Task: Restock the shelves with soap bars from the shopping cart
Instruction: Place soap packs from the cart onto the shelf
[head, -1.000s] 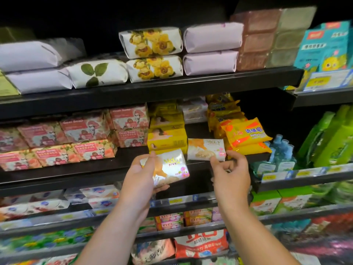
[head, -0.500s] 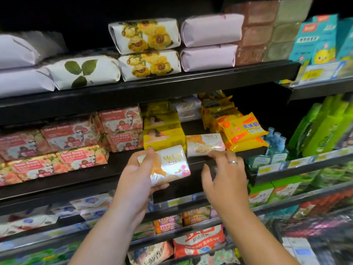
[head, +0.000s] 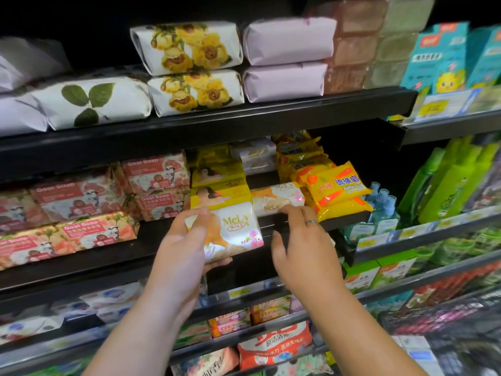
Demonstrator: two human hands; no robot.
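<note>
One soap bar [head: 276, 198] now lies shelved, right hand [head: 303, 248] released, straight fingers [head: 291, 214] touching it; left hand [head: 184, 251] grips the second bar [head: 233, 229]

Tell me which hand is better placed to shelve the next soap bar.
Left, probably. The left hand grips a MeLy bar right at the shelf front; the right hand holds nothing, its fingers touching the shelved bar.
</note>
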